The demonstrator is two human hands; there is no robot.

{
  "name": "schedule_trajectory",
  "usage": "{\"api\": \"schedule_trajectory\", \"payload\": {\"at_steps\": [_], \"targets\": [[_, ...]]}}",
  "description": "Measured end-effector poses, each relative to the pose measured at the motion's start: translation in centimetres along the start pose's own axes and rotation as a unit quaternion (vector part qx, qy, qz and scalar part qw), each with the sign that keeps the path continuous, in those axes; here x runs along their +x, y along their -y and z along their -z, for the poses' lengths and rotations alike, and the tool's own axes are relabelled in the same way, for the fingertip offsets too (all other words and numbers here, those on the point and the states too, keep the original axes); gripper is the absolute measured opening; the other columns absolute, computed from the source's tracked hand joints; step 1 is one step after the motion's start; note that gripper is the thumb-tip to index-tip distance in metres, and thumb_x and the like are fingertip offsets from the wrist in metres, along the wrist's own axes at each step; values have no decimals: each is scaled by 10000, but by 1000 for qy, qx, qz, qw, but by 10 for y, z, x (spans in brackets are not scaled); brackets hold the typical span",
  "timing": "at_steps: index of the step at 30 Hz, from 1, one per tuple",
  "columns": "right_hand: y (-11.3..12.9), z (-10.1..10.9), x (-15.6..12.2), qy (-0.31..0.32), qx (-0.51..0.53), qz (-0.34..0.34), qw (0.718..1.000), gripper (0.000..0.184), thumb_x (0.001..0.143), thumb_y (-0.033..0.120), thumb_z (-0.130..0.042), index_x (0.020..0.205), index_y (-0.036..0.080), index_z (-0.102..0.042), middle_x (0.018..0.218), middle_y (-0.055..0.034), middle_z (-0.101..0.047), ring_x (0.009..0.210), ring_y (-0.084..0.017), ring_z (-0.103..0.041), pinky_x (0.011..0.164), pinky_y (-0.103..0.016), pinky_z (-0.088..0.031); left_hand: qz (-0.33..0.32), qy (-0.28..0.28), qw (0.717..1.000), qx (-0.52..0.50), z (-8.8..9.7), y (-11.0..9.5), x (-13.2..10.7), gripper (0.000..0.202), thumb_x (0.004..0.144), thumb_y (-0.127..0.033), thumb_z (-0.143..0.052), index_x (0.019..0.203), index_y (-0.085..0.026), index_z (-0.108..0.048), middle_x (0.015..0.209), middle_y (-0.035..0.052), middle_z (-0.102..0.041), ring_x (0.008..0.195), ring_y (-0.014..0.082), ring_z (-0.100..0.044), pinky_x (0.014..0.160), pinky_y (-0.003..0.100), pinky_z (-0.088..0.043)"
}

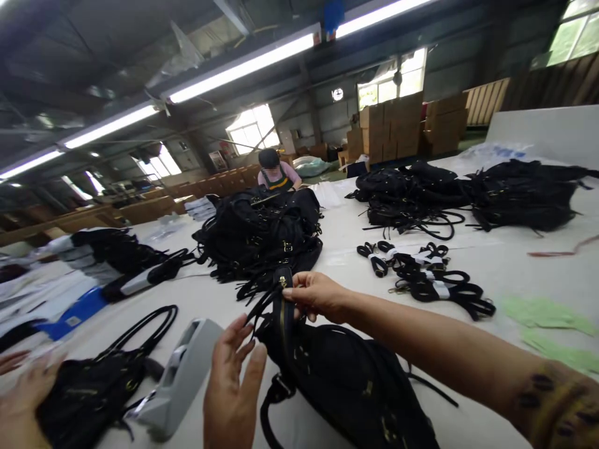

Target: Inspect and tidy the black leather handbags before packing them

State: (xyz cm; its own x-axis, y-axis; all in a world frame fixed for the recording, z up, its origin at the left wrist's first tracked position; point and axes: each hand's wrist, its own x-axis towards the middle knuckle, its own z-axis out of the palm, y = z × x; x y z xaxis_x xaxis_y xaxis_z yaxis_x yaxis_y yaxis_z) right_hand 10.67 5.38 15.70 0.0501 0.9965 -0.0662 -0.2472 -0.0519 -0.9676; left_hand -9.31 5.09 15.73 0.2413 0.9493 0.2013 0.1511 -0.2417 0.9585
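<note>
A black bag with gold-coloured zippers and buckles lies on the white table in front of me. My right hand pinches the bag at the end of its zipper, thumb and finger closed by the metal hardware. To the left of it, my left hand is raised with thumb and fingers apart. Its fingertips are close to thin black cords on the bag; whether they touch is unclear. A black strap loop curves down at the bag's near left side.
Black bags are piled ahead and at the back right. Bundled black straps lie on the right, near green sheets. A grey tape dispenser stands left; another person's hand touches a black handbag. A co-worker sits opposite.
</note>
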Motion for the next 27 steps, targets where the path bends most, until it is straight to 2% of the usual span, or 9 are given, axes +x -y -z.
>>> {"api": "schedule_trajectory", "payload": {"at_steps": [4,9,11,13,16,19,22,25,27], "targets": [[-2,-13,-5,69,22,45,996,406,679,438,-745,881,167,-520,662,21,-599,485,-99,-573,339,-125,-364,12,66,997,29,-4,-3,48,597,853,-619,-464,1268,-191,-486,1345,108,-500,1300,274,-408,1136,465,-262],[-2,-10,-9,104,-9,49,993,315,754,389,-694,930,173,-547,694,24,-584,460,-70,-533,358,-113,-333,-11,67,998,-16,-9,-15,76,663,832,-693,-412,1280,-209,-485,1360,97,-496,1305,282,-406,1140,485,-250],[-3,-6,-9,113,-5,44,993,243,790,333,-665,935,176,-548,694,35,-564,442,-49,-498,369,-109,-318,-14,96,995,-7,-14,-26,80,707,776,-683,-523,1349,-283,-417,1399,72,-460,1247,294,-469,1078,478,-353],[-4,-2,-8,124,-4,44,991,193,801,278,-648,931,182,-543,700,46,-546,443,-40,-482,390,-112,-335,-4,164,986,0,-20,-35,81,871,683,-650,-658,1419,-384,-275,1359,50,-497,1096,281,-580,933,435,-485],[-2,2,-5,133,-37,42,989,160,794,247,-644,902,192,-539,668,64,-514,466,-55,-479,432,-141,-388,9,254,966,38,-26,-41,87,998,621,-571,-760,1438,-399,-214,1115,19,-640,952,234,-634,825,348,-538],[4,7,-3,96,-154,74,981,167,769,289,-686,814,183,-564,634,65,-499,533,-73,-470,480,-157,-370,34,278,955,100,-27,-42,100,791,633,-575,-749,1303,-252,-480,915,29,-684,911,232,-645,739,267,-544],[7,8,-9,20,-240,114,964,230,716,304,-731,680,163,-553,607,61,-484,568,-77,-440,487,-173,-317,21,283,953,104,-26,-46,103,578,697,-509,-729,1163,-202,-579,745,-3,-662,744,158,-633,609,184,-499],[7,8,-23,-46,-260,111,958,238,681,273,-741,653,182,-523,595,56,-475,561,-95,-438,483,-198,-327,42,318,947,0,-29,-54,91,427,726,-407,-724,1052,-158,-605,611,-34,-594,532,88,-545,485,161,-441],[8,10,-33,-111,-349,154,918,223,703,304,-731,701,215,-527,599,39,-499,550,-122,-464,483,-222,-366,79,299,945,-103,-36,-59,84,406,678,-349,-758,980,-123,-607,626,-17,-602,482,73,-526,430,153,-426]]}}
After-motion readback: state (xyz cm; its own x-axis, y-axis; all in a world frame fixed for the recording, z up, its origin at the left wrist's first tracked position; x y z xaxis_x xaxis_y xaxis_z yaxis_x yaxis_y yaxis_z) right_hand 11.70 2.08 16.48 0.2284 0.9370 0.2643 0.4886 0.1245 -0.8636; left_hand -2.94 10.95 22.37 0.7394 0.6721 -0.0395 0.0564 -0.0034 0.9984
